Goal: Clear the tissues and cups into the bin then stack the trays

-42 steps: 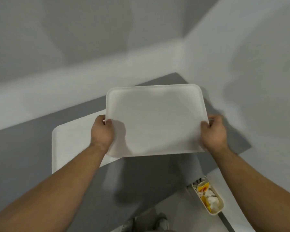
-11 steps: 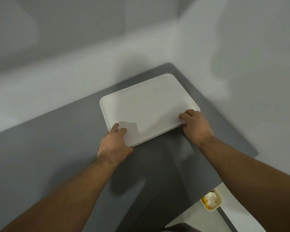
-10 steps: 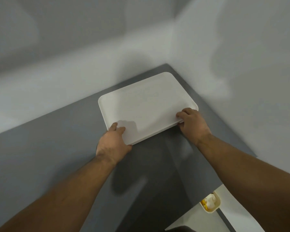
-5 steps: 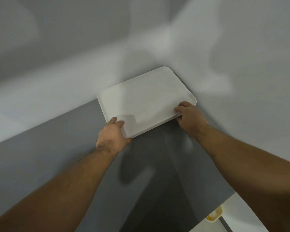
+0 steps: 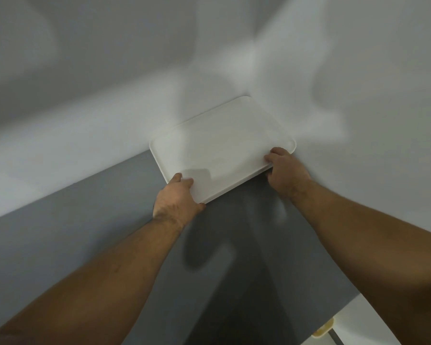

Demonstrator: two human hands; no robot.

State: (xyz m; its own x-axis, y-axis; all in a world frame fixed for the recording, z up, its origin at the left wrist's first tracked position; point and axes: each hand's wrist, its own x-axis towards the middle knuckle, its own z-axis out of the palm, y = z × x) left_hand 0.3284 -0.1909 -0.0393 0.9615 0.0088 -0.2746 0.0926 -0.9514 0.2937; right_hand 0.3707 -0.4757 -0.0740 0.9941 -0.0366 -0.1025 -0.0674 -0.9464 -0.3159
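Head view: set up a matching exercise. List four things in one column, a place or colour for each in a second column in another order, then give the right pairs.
Things:
1. left hand
2. right hand
3. tray
4. table

Descriptions:
A. dark grey surface
B. white, pushed into the corner where the walls meet
C. grips the tray's near corner
D. grips the tray's right-hand corner, next to the wall

Pairs: 1-C, 2-D, 3-B, 4-A
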